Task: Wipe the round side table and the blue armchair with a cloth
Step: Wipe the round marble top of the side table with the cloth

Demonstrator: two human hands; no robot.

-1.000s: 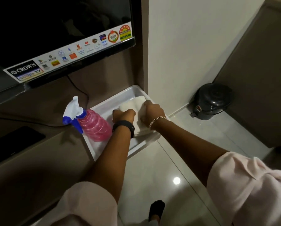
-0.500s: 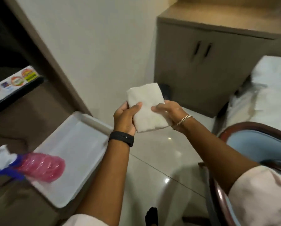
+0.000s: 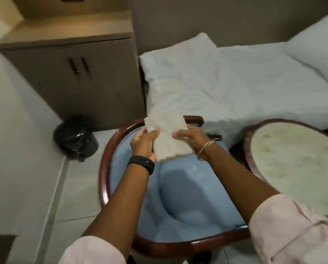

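Folded cloth carried over from the tray, now held above the blue armchair.

Half a second ago the view still took in the white tray and pink spray bottle; both are gone from sight, and the armchair point(image 3: 180, 189) fills the middle, with the round side desk point(image 3: 296, 168) just beside it on the right and the bed point(image 3: 245, 79) behind. The left hand point(image 3: 143, 143) pinches the folded white cloth point(image 3: 168, 138) along its left edge, thumb on top; the right hand point(image 3: 190, 137) grips the opposite edge. The cloth hangs above the seat, touching neither surface. Wiping has not begun, but either surface looks within reach.
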